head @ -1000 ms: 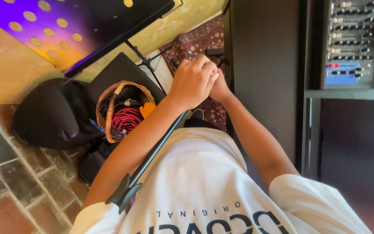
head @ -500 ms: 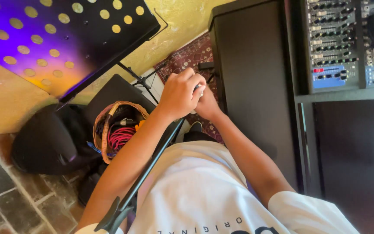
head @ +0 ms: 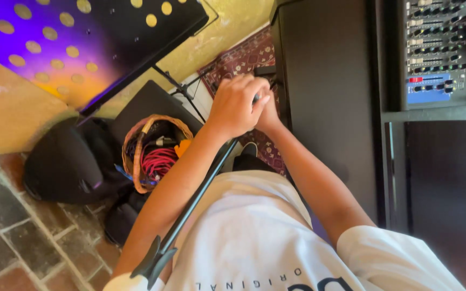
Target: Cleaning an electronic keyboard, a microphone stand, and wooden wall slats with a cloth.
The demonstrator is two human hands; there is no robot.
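Hands clasped (left over right), gripping black stand pole

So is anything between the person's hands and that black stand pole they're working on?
Nothing visible. The left hand is closed around the top of the black pole, and the right hand presses against it from behind. The wicker basket sits off to the side.

The stand pole is slim matt black metal, and the perforated desk at ten o'clock has the same dull finish. The basket is rough woven wicker; the floor is coarse brick, the rug patterned cloth.
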